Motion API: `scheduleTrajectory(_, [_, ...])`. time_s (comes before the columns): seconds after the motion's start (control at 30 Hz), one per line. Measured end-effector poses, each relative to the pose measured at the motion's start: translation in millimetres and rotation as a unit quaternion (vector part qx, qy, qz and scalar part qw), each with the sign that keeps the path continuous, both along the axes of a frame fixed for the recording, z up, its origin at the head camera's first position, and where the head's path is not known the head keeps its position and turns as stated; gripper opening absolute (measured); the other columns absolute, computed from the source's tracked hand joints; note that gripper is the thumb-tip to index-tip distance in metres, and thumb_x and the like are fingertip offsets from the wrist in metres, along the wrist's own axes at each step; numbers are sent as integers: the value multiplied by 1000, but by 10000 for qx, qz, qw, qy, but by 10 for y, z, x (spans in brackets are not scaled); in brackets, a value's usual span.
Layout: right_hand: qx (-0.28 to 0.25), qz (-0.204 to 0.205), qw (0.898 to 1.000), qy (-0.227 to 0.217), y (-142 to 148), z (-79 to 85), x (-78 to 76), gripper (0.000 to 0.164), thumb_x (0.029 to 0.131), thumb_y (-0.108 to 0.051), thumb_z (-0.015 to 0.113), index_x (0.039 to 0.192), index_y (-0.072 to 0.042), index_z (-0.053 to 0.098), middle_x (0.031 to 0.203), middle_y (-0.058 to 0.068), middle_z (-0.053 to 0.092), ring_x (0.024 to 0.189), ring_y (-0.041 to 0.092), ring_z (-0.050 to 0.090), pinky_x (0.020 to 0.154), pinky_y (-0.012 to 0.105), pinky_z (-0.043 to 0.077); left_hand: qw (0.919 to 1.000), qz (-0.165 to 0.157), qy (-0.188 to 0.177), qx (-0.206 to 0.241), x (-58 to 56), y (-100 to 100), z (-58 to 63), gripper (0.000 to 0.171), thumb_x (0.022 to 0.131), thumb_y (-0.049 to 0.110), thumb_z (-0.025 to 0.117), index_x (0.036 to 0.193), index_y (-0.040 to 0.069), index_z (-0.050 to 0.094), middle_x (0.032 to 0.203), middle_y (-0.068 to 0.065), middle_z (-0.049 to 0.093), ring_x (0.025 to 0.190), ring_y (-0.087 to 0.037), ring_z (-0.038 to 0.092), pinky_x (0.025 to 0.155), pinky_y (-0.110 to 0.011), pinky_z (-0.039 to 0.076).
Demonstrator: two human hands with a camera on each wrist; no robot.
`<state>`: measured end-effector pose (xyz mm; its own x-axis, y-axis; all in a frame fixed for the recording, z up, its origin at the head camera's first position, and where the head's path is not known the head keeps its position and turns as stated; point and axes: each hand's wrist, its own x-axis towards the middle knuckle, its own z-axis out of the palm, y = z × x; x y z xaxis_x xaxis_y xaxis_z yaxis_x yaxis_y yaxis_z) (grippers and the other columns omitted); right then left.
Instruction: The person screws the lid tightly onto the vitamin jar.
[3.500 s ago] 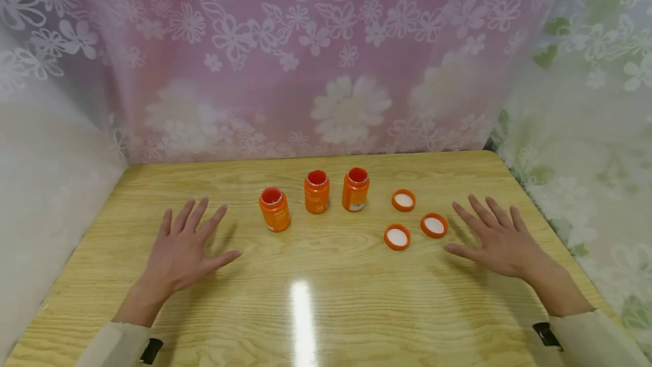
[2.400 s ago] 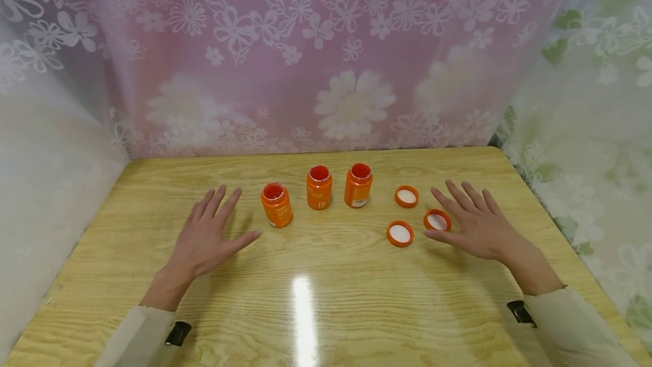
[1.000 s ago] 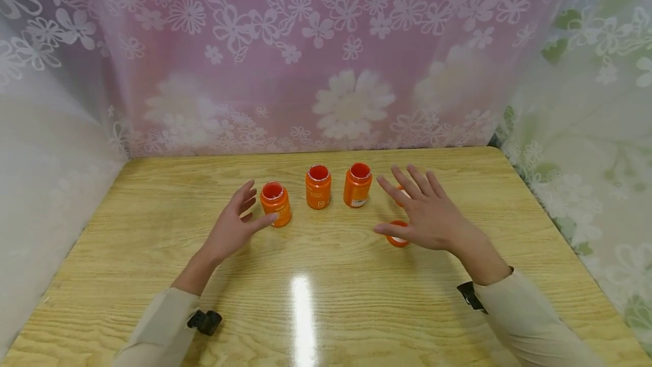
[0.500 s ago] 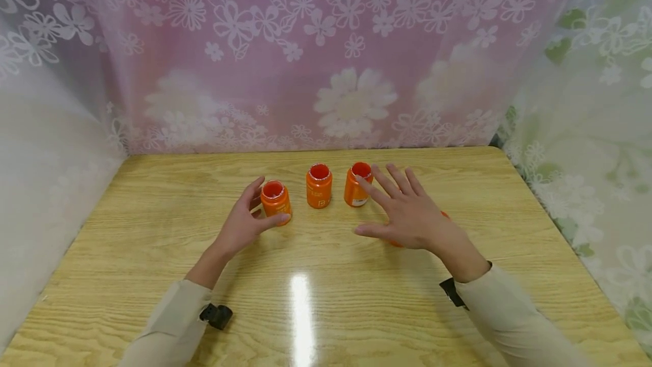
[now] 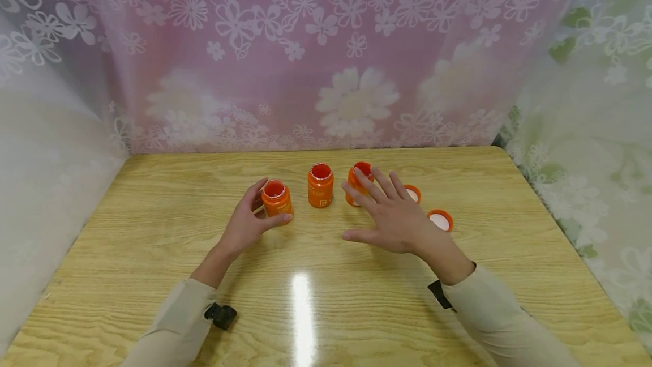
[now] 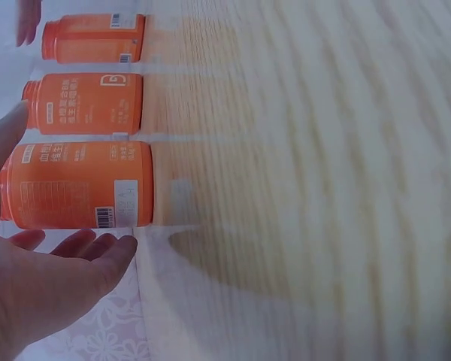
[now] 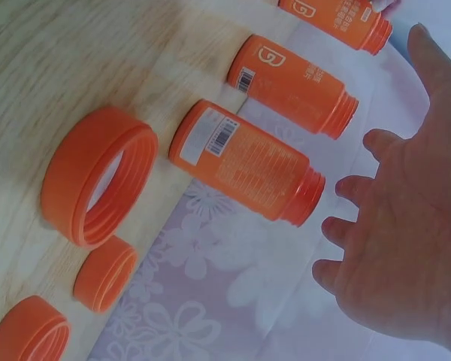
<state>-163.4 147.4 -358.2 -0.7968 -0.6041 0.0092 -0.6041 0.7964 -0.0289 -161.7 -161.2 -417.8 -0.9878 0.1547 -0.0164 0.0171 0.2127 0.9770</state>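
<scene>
Three uncapped orange plastic bottles stand upright in a row. My left hand (image 5: 244, 222) curves round the left bottle (image 5: 277, 201), its thumb across the lower front and its fingers along the far side. In the left wrist view the fingertips lie right by that bottle (image 6: 79, 184). The middle bottle (image 5: 321, 188) stands untouched. With fingers spread, my right hand (image 5: 394, 220) hovers palm down and overlaps the right bottle (image 5: 352, 177) in the head view. A gap separates those fingers from the right bottle (image 7: 244, 162) in the right wrist view.
Orange screw caps with white liners lie to the right: a back cap (image 5: 414, 192) and a right-hand cap (image 5: 440, 220). A third cap (image 7: 98, 177), hidden under my right hand in the head view, shows in the right wrist view. Floral curtains (image 5: 351, 55) border the wooden table (image 5: 356, 310).
Both hands have moved inward. The left hand has come up to the left bottle and curved round it. The right hand has passed left over the caps towards the right bottle.
</scene>
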Motion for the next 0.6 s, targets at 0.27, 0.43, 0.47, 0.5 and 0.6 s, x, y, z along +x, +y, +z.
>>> scheduleTrajectory(0.27, [-17, 76, 10000, 61, -43, -23, 18, 90, 84, -80, 34, 154, -28, 16, 159, 6, 7, 144, 30, -6, 112, 54, -3, 9998, 93, -147, 26, -28, 23, 12, 88, 81, 22, 79, 151, 16, 25, 140, -10, 42, 128, -29, 41, 106, -42, 35])
scheduleTrajectory(0.43, [-84, 128, 9999, 75, -82, -37, 32, 89, 85, -78, 35, 154, -25, 18, 159, 6, 5, 144, 31, -4, 113, 53, -4, 9997, 105, -241, -7, -9, 56, 97, 80, 83, 19, 77, 147, 11, 31, 137, -11, 45, 126, -28, 44, 104, -41, 38])
scheduleTrajectory(0.47, [-82, 135, 9999, 71, -89, -38, 35, 89, 85, -78, 34, 154, -26, 19, 159, 5, 4, 144, 30, -4, 113, 52, -5, 9996, 110, -257, -35, 9, 68, 142, 78, 84, 17, 76, 147, 8, 31, 137, -12, 46, 126, -29, 44, 105, -41, 37])
scheduleTrajectory(0.5, [-78, 135, 9999, 37, -96, -38, 37, 88, 85, -78, 34, 154, -26, 18, 159, 5, 3, 144, 30, -5, 113, 51, -6, 9996, 110, -269, -44, 27, 81, 185, 76, 84, 16, 75, 146, 6, 32, 137, -13, 46, 127, -30, 44, 106, -41, 35])
scheduleTrajectory(0.6, [-43, 163, 9999, -23, -113, -40, 44, 87, 85, -78, 32, 154, -27, 16, 159, 4, 0, 144, 29, -6, 113, 51, -6, 9993, 163, -318, -60, 32, 89, 208, 75, 85, 13, 75, 146, 4, 32, 139, -14, 45, 128, -30, 42, 108, -42, 32])
